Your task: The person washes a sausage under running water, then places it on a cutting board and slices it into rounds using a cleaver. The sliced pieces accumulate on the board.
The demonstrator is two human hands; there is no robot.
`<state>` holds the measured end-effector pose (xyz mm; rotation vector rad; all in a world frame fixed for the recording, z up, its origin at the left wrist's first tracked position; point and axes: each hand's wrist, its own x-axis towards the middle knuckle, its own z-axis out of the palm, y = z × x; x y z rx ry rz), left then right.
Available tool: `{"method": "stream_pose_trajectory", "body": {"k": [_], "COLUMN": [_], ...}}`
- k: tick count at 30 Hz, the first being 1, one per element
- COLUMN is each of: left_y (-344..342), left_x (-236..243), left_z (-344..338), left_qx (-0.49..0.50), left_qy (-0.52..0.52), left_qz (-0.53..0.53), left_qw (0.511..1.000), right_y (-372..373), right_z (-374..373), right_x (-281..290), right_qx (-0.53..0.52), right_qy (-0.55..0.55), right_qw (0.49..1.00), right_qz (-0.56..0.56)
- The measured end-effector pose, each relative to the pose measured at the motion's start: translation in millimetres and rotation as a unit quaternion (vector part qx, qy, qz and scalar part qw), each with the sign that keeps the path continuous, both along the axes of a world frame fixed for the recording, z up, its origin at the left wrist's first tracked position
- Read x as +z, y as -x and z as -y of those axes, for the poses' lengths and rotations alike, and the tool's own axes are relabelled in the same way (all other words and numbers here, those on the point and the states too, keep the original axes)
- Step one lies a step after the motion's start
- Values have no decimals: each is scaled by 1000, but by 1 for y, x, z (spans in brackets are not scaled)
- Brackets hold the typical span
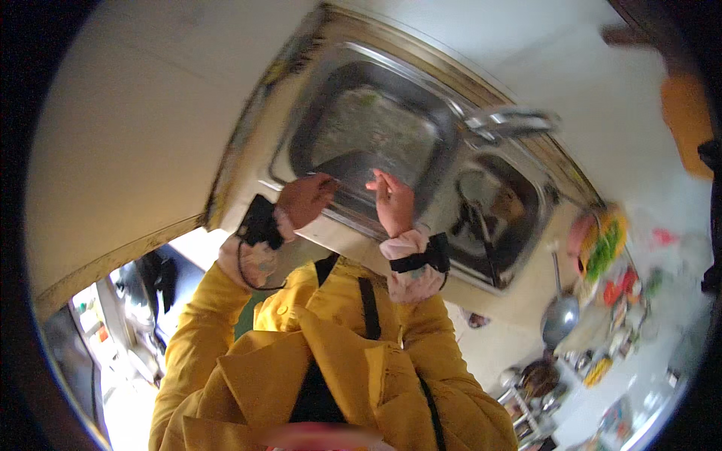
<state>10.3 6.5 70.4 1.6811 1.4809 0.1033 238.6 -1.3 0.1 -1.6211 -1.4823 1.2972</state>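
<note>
The steel sink's left basin contains cloudy liquid with pale greenish bits. A dark, see-through thing, too blurred to identify, lies along its near side. My left hand has curled fingers at that thing's left end, apparently gripping it. At its right end is my right hand, fingers loosely extended and apart, with nothing clearly held. The smaller right basin has a round pale item and dark long-handled utensils in it.
A tap spans the basins' back. Right of the sink are a bowl of greens, a steel ladle, red items and several kitchen things. A pale surface fills the left, and an orange object stands upper right.
</note>
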Motion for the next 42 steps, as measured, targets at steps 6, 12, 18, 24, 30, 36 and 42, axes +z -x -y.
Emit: {"method": "stream_pose_trajectory", "body": {"k": [6, 12, 18, 24, 30, 36, 42], "left_y": [-22, -36, -24, -6, 7, 18, 32], "left_x": [22, 37, 45, 46, 48, 47, 31], "left_z": [55, 84, 103, 100, 93, 81, 69], "left_qx": [-90, -181, -199, -210, -218, -206, -163], "left_qy": [-253, -302, -327, -347, -337, -342, -329], "left_qz": [1, -39, -58, -58, -64, -55, -77], "left_qw": [963, 935, 922, 912, 914, 915, 927], "right_y": [-47, -22, 11, 32, 42, 42, 17], "right_z": [62, 87, 94, 85, 67, 39, -10], "right_x": [39, 83, 94, 87, 82, 50, 1], "right_qx": [-30, 90, 88, 100, 112, 116, 3], "right_qy": [-180, -255, -288, -313, -298, -297, -182], "right_qw": [969, 920, 894, 876, 878, 845, 896], "right_qz": [166, 282, 332, 353, 357, 429, 405]}}
